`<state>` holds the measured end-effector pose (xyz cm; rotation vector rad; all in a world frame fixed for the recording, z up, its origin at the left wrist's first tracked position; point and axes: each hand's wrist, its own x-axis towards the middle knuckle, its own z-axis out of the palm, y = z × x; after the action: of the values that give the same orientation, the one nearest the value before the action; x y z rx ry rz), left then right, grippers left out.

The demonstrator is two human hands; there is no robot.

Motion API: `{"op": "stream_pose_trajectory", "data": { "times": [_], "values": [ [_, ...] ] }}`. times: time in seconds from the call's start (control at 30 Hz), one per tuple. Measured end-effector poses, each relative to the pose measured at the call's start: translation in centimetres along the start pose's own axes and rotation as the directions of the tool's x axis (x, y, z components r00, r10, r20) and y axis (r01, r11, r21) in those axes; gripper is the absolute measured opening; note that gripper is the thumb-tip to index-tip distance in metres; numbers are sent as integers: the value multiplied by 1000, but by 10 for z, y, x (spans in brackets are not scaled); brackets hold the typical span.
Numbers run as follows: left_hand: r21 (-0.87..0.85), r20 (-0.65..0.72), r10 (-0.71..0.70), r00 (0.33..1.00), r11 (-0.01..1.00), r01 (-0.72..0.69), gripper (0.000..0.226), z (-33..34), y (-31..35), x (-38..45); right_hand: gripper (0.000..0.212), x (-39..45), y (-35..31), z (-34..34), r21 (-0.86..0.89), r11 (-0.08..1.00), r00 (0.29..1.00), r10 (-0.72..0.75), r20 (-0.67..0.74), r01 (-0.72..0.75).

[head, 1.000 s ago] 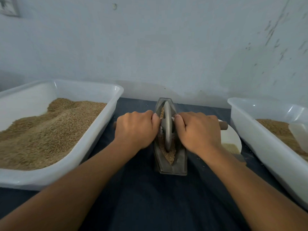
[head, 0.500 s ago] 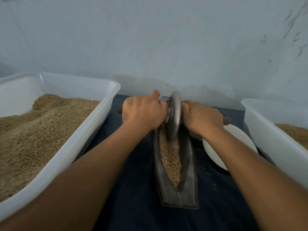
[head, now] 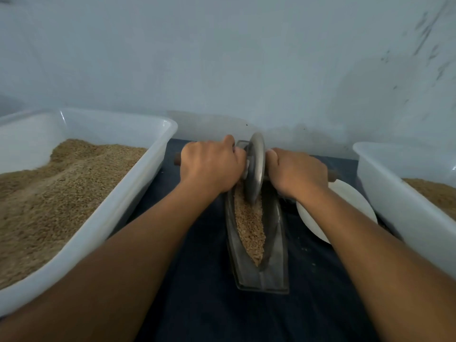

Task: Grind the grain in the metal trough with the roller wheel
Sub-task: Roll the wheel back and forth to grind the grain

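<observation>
A narrow boat-shaped metal trough [head: 272, 275] lies lengthwise on the dark cloth, with brown grain [head: 249, 225] heaped along its groove. A grey metal roller wheel [head: 255, 169] stands upright at the trough's far end, its lower edge in the grain. A wooden axle runs through the wheel. My left hand [head: 212, 166] grips the axle left of the wheel, and my right hand [head: 296, 172] grips it on the right. Only the axle's two tips show past my fists.
A large white plastic tub [head: 138, 193] full of grain sits at the left. Another white tub [head: 385, 193] with grain stands at the right, and a white plate [head: 350, 201] lies between it and the trough. A pale wall rises close behind.
Over the last second the wheel rolled from the trough's middle to its far end, both hands going with it. Grain in the near part of the groove is now uncovered.
</observation>
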<state>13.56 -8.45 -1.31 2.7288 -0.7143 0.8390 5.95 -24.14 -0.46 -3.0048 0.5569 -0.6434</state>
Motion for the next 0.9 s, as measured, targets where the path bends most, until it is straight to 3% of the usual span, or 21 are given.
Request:
{"op": "stream_pose_trajectory", "data": {
  "times": [0.17, 0.33, 0.57, 0.9],
  "values": [
    [52, -29, 54, 998, 997, -53, 37, -16, 4, -27, 51, -35, 0, -7, -16, 999, 998, -51, -30, 51],
    [-54, 86, -1, 996, 999, 6, 36, -31, -2, -50, 52, -64, -7, -21, -53, 995, 989, -92, -118, 86],
    [-17, -71, 106, 992, 994, -107, 44, -51, -2, -76, 45, -98, -3, -31, -4, 997, 979, -78, -188, 78],
    [-11, -25, 202, 979, 979, -202, 48, -66, -14, -88, 45, -110, 8, -37, 103, 966, 963, -218, -156, 236]
  ]
}}
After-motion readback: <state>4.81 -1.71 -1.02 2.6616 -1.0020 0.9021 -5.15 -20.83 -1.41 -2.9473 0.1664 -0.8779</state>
